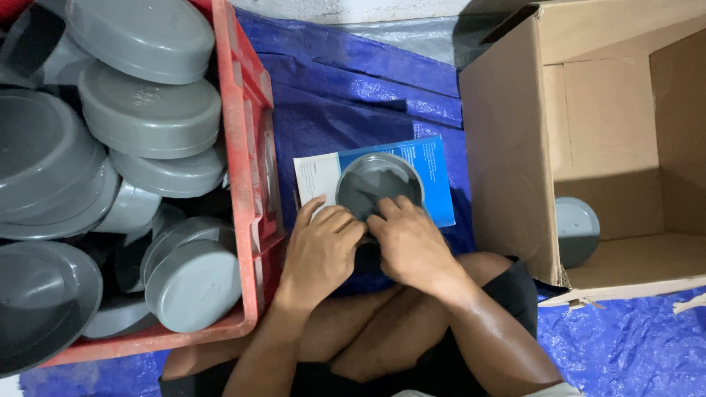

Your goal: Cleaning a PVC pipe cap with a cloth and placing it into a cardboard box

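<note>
On the blue-and-white booklet over the blue tarp, a grey round cap lies open side up, both hands, left hand and right hand, pressing fingertips on its near rim, best held steady, between red crate and cardboard box.

Both forearms are left bare — no sleeves, watch or rings are seen on the left hand or the right hand. Black shorts are worn — the knees are left uncovered.

blue tarp floor — pale wall
</note>
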